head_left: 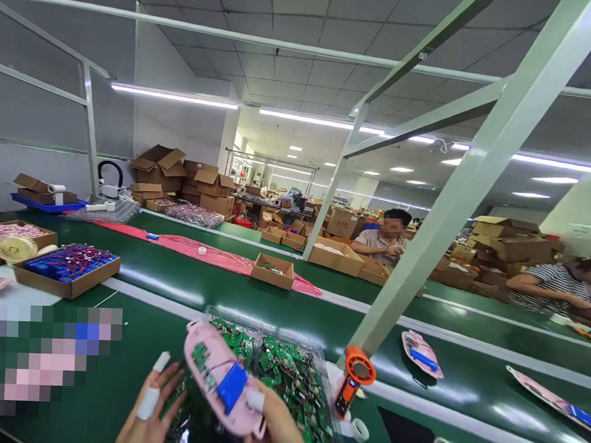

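My right hand (273, 427) is closed on a pink plastic shell half (219, 377) that carries a small green circuit board and a blue battery. It holds the shell tilted above a clear tray (319, 368) packed with green circuit boards. My left hand (148, 413) is to the left of the shell with its fingers spread and holds nothing. White tape wraps two of its fingertips, and a taped finger also shows on my right hand.
An orange handheld fan (354, 377) and a tape roll (360, 430) stand right of the tray. Another pink shell (421, 354) lies on the green conveyor (187, 276). A cardboard box of blue batteries (68, 265) sits left. A slanted steel post (451, 207) rises ahead. Two co-workers sit across.
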The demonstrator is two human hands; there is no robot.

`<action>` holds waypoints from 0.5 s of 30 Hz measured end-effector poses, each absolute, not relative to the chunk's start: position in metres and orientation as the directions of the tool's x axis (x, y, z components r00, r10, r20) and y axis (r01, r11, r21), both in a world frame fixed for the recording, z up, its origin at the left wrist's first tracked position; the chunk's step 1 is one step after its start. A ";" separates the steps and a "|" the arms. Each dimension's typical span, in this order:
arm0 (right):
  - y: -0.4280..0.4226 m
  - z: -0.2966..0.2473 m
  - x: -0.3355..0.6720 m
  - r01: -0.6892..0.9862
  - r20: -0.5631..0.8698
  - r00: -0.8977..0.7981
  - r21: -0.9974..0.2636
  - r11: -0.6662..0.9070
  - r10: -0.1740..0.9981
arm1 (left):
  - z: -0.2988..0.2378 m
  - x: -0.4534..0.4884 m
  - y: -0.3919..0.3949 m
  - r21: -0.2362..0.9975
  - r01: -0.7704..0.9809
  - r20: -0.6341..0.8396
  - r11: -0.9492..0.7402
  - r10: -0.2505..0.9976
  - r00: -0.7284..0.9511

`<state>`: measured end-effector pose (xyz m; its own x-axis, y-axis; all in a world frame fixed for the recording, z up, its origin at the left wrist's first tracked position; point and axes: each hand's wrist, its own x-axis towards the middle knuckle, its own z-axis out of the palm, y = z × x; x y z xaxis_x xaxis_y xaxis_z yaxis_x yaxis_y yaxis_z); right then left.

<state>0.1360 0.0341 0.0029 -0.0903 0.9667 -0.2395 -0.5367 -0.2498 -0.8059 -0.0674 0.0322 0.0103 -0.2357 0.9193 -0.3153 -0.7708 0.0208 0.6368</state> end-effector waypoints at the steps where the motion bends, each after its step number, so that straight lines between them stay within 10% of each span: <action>1: 0.046 0.013 0.145 -0.541 -0.246 -0.044 -0.809 -0.231 0.968 | 0.009 -0.078 0.034 0.665 -0.745 -0.298 -0.052 0.896 -0.329; 15: 0.222 0.015 0.289 -0.571 -0.337 0.579 -0.817 0.074 0.743 | -0.028 -0.194 0.064 0.657 -0.712 -0.428 -0.249 0.655 -0.623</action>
<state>0.2890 0.2217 0.0149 0.5786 0.7426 -0.3374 -0.5715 0.0738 -0.8173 -0.1940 0.0643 -0.0279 -0.6235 0.6545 -0.4277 -0.7119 -0.2491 0.6566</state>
